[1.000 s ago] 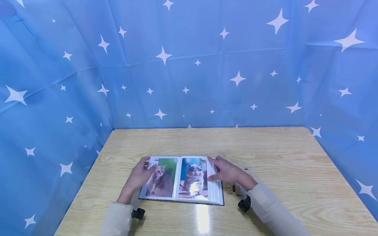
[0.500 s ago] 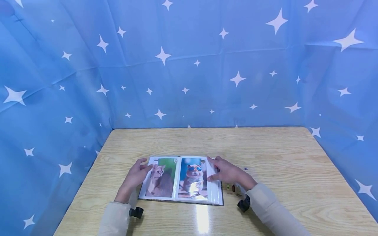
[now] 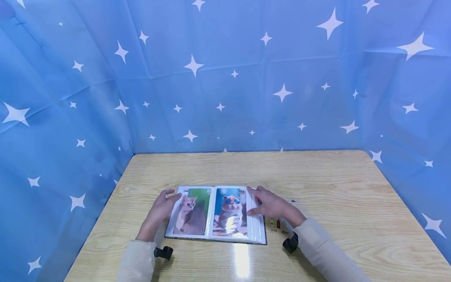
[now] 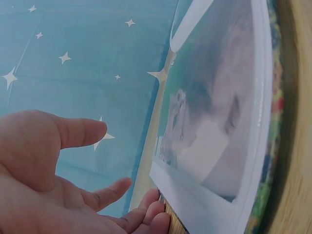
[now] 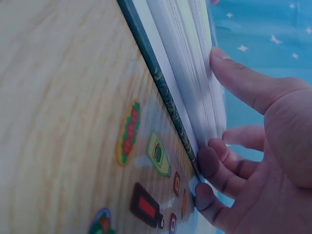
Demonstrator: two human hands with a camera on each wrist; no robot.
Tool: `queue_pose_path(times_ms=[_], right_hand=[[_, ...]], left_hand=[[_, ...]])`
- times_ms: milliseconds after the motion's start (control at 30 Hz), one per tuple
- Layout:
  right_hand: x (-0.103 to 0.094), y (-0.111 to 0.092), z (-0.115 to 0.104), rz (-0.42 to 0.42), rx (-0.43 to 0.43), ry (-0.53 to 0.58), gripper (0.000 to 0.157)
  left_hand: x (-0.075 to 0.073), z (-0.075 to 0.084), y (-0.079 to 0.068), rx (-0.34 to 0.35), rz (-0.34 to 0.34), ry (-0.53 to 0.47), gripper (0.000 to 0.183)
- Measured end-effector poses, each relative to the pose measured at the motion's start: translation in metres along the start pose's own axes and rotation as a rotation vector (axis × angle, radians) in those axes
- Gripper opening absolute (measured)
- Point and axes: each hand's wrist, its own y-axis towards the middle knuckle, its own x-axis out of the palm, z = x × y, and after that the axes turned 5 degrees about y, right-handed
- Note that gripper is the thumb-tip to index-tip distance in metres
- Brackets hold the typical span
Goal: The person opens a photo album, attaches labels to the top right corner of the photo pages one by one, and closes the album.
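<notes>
An open photo album (image 3: 210, 237) lies on the table, a cat photo (image 3: 192, 219) on its left page and a photo of a hamster in sunglasses (image 3: 230, 211) on its right page. My left hand (image 3: 158, 213) is at the album's left edge; in the left wrist view its thumb (image 4: 85, 132) stands off the page and its fingertips (image 4: 158, 222) are down by the edge. With my right hand (image 3: 273, 205) I hold the right edge of the page stack. The right wrist view shows that thumb (image 5: 226, 61) on the page side, the fingers bent against the edge.
Beside my right hand, small food stickers lie on the wooden table (image 3: 334, 188), among them a green bottle (image 5: 158, 153), a dark bottle (image 5: 146, 207) and a hot dog shape (image 5: 129, 134). A blue star-patterned cloth (image 3: 243, 90) hangs behind the table and along its sides.
My left hand has drawn back to the left, its thumb coming off the cat photo toward the page's edge. The right hand and the album stay where they were.
</notes>
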Motion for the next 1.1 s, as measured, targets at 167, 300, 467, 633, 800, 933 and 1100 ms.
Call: queue_pose_path(times_ms=[167,300,467,633,800,933,1100], right_hand=[[-0.001,0.000,-0.001,-0.006,-0.002,-0.001,0.091],[-0.001,0.000,-0.001,-0.009,-0.006,-0.013,0.090],[-0.001,0.000,0.000,-0.007,-0.020,-0.013,0.091],[-0.001,0.000,0.002,-0.007,-0.030,-0.005,0.091],[-0.001,0.000,0.003,-0.008,-0.030,-0.013,0.092],[-0.001,0.000,0.003,-0.008,-0.026,-0.015,0.091],[0.000,0.000,0.002,-0.008,-0.021,-0.014,0.090]], left_hand=[[-0.002,0.000,0.000,0.004,-0.009,-0.043,0.065],[-0.003,-0.001,0.000,-0.003,-0.019,-0.074,0.063],[-0.004,-0.001,0.000,-0.001,-0.024,-0.091,0.065],[-0.007,-0.001,-0.001,0.007,-0.036,-0.084,0.068],[-0.012,0.001,-0.001,0.049,-0.043,-0.061,0.068],[-0.017,0.005,-0.003,0.103,-0.047,-0.070,0.064],[-0.020,0.011,-0.007,0.167,-0.015,-0.066,0.062]])
